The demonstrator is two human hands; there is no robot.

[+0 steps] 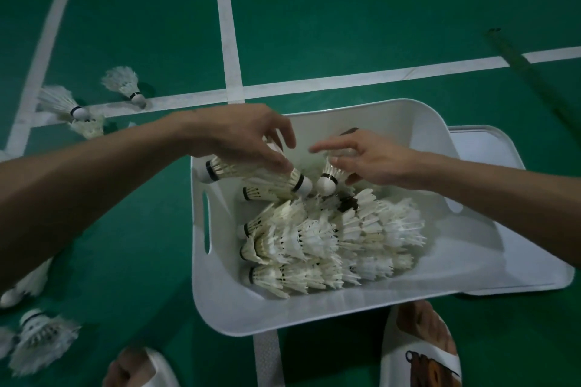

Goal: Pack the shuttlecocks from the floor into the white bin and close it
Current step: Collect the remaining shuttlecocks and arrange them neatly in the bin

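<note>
Several loose shuttlecocks lie on the green floor at the left, away from the bin. Next comes the left hand. Its fingers are curled round a bunch of shuttlecocks, which crosses the left rim of the white bin. Rows of packed shuttlecocks fill the near part of the open bin. The right hand is over the bin too. Its fingers pinch one shuttlecock by the feathers, cork end down. The white lid lies flat on the floor at the right, partly under the bin. Two feet in white slippers stand near.
</note>
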